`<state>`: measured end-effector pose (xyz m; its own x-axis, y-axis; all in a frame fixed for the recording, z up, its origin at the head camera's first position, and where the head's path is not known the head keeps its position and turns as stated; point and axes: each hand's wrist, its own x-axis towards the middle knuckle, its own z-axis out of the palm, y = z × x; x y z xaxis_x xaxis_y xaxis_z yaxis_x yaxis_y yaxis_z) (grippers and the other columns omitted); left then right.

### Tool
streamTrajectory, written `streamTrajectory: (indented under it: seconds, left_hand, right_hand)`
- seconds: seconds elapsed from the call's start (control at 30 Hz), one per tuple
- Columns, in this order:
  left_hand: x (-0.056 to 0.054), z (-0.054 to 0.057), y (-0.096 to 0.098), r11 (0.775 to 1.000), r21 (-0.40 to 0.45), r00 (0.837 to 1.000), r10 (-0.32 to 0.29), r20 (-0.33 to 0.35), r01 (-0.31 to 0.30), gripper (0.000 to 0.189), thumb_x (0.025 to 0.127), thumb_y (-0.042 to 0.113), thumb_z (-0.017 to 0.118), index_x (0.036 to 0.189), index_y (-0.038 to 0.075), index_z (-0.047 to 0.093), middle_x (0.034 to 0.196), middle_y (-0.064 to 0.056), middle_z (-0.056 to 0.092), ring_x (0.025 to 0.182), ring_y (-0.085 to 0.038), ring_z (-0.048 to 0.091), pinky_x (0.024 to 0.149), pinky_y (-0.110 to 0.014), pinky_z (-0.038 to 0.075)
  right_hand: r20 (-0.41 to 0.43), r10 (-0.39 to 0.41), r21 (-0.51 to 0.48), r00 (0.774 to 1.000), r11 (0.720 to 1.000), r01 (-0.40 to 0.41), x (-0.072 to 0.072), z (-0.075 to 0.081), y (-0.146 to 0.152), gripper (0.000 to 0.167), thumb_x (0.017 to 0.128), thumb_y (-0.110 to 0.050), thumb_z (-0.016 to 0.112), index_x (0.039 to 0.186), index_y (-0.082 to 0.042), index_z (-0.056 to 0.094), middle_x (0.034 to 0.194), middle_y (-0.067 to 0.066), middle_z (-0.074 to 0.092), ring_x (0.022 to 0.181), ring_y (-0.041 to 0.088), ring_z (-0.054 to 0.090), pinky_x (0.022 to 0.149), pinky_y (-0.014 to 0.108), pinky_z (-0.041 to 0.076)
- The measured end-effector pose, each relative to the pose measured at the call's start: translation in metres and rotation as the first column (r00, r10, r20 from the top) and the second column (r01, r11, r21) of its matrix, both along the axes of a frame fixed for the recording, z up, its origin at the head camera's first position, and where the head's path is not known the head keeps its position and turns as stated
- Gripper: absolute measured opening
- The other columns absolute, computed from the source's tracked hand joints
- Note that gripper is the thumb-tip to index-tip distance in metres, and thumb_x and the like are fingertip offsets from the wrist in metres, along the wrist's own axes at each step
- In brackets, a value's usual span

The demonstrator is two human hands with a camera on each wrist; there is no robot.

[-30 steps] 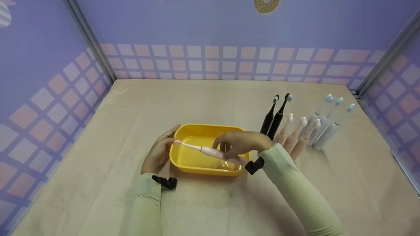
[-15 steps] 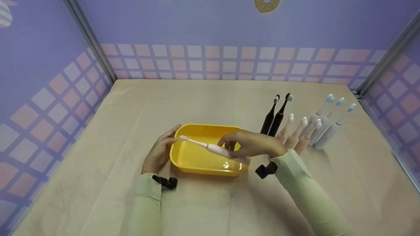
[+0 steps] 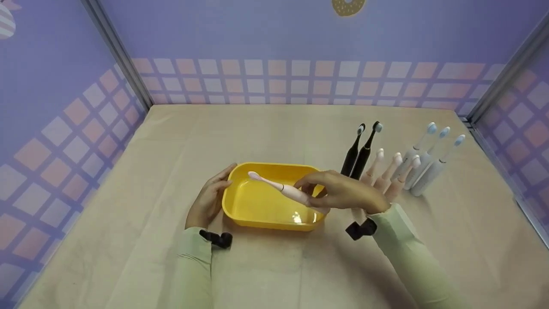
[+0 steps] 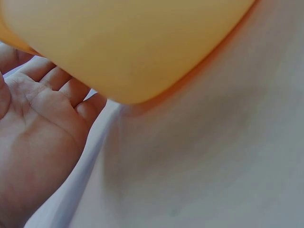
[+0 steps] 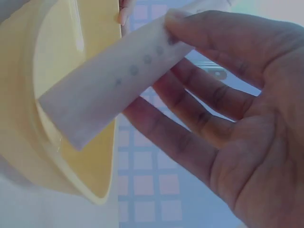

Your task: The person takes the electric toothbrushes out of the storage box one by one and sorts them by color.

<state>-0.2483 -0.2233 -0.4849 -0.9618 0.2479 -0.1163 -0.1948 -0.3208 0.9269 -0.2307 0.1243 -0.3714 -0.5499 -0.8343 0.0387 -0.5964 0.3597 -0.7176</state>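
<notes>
My right hand (image 3: 343, 191) pinches a pale pink electric toothbrush (image 3: 294, 193) by its handle, thumb on one side and fingers on the other. The brush slants over the yellow plastic basin (image 3: 274, 224), its head up and to the left. In the right wrist view, the handle's butt end (image 5: 78, 116) overlaps the basin's rim, and a row of small dots runs along the handle. My left hand (image 3: 210, 199) rests against the basin's left end, thumb at the rim. From the left wrist, the palm (image 4: 40, 128) faces the basin, with the fingertips hidden behind it.
Right of the basin stand two black electric toothbrushes (image 3: 362, 159), three pink ones (image 3: 394, 171) partly behind my right hand, and three white ones with blue heads (image 3: 429, 169). Purple walls (image 3: 257, 34) enclose the cloth-covered table (image 3: 257, 266) at back and sides.
My right hand has moved to the right with the pink electric toothbrush, drawing its head away from the basin's left rim. The left hand and basin have stayed put.
</notes>
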Motion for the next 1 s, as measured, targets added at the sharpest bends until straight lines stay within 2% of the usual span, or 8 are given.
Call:
streamTrajectory:
  seconds: [0.1, 0.43, 0.7, 1.0]
  left_hand:
    - [0.000, 0.000, 0.000, 1.000, -0.002, 1.000, 0.005, 0.002, -0.005, 0.057, 0.097, 0.003, 0.041, 0.152, 0.011, 0.030, 0.160, -0.001, 0.023, 0.146, -0.014, 0.024, 0.113, -0.025, 0.034]
    - [0.001, 0.001, 0.001, 0.999, -0.040, 1.000, 0.008, -0.011, -0.008, 0.057, 0.097, 0.005, 0.042, 0.152, 0.013, 0.030, 0.160, -0.001, 0.023, 0.146, -0.016, 0.024, 0.107, -0.022, 0.041]
    - [0.002, 0.001, 0.001, 1.000, -0.022, 1.000, -0.008, -0.007, 0.008, 0.057, 0.098, 0.006, 0.042, 0.153, 0.014, 0.028, 0.160, 0.000, 0.023, 0.146, -0.015, 0.025, 0.109, -0.025, 0.039]
    - [0.001, 0.001, 0.000, 1.000, -0.004, 1.000, -0.021, -0.009, 0.021, 0.058, 0.098, 0.005, 0.042, 0.153, 0.013, 0.027, 0.160, -0.001, 0.023, 0.146, -0.015, 0.025, 0.111, -0.026, 0.036]
  right_hand:
    - [-0.019, -0.014, -0.046, 1.000, 0.999, 0.013, 0.002, -0.003, 0.006, 0.035, 0.089, -0.007, 0.065, 0.123, -0.008, 0.061, 0.111, 0.005, 0.067, 0.099, 0.017, 0.063, 0.085, 0.033, 0.057]
    - [-0.128, -0.066, -0.218, 0.990, 0.975, 0.037, 0.009, -0.012, 0.023, 0.036, 0.087, -0.006, 0.067, 0.122, -0.011, 0.062, 0.108, 0.002, 0.066, 0.099, 0.014, 0.062, 0.083, 0.028, 0.058]
    - [-0.208, -0.109, -0.323, 0.972, 0.946, 0.037, 0.012, -0.023, 0.034, 0.038, 0.084, -0.003, 0.070, 0.121, -0.008, 0.063, 0.105, 0.006, 0.067, 0.098, 0.013, 0.063, 0.079, 0.034, 0.059]
    - [-0.233, -0.146, -0.409, 0.961, 0.912, 0.039, 0.018, -0.032, 0.050, 0.039, 0.079, 0.004, 0.073, 0.116, -0.003, 0.063, 0.105, 0.011, 0.066, 0.094, 0.012, 0.065, 0.075, 0.031, 0.060]
